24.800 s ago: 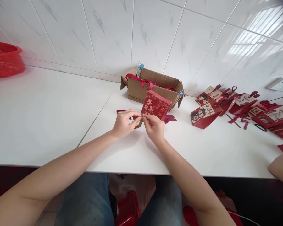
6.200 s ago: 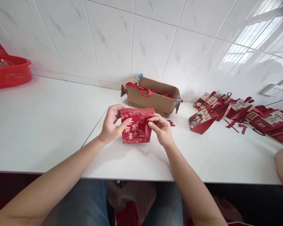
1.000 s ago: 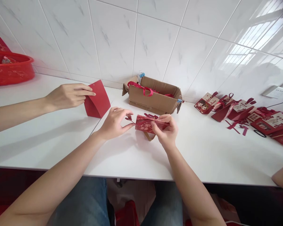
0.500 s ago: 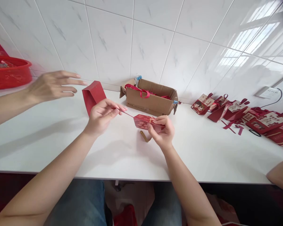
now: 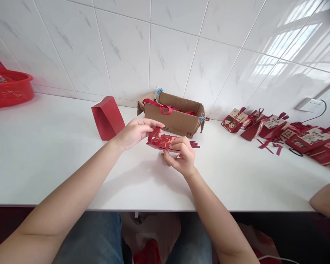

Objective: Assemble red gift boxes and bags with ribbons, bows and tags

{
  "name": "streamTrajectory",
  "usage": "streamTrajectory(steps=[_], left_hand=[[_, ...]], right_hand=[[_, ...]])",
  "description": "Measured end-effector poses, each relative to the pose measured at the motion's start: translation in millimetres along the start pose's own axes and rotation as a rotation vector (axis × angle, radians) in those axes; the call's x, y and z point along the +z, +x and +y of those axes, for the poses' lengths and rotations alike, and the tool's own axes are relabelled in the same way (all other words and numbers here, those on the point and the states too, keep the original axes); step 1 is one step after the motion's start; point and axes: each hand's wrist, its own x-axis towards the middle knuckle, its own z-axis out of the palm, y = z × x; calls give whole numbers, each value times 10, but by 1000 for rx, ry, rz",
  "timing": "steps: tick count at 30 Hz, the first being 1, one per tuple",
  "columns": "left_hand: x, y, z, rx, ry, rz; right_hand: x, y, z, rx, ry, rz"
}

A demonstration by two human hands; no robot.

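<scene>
My left hand pinches a red ribbon that curves up in a loop at the left end of a flat red printed card. The card's right part is gripped between thumb and fingers of my right hand, above the white table. Ribbon ends stick out past the card on the right. Below the card, a small gold-brown item is partly hidden by my right hand. An open red paper box stands left of my left hand.
Behind the card is a cardboard box holding red ribbons. A red basin sits at the far left. Several finished-looking red boxes and loose ribbons line the right. Another person's arm rests at the right edge.
Another person's hand at the left has left the view. My left hand has moved right to the card, and the thin line between them is now a wider ribbon loop.
</scene>
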Motion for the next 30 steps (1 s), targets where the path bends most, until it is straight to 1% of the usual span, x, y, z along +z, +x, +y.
streamTrajectory(steps=[3,6,9,13,15,17,22,24,30], left_hand=[[6,-112,-90,-123,24,34],[44,-213,-165,-155,78,67],[74,-249,-212,-116,144,49],[105,-245,-236,18,300,100],[130,-248,-240,58,341,106],[163,-262,-238,63,329,104],[238,-305,-225,61,270,163],[250,-309,-228,54,256,167],[229,-298,-237,25,209,75]], right_hand=[[10,-10,23,-7,-19,-20],[27,-24,35,-33,-24,-56],[38,-32,38,-38,-29,-80],[29,-27,41,-31,-23,-82],[22,-23,42,-32,-21,-86],[17,-22,41,-32,-17,-90],[16,-26,35,-36,-17,-99],[16,-30,36,-30,-19,-105],[7,-41,42,-18,-4,-108]])
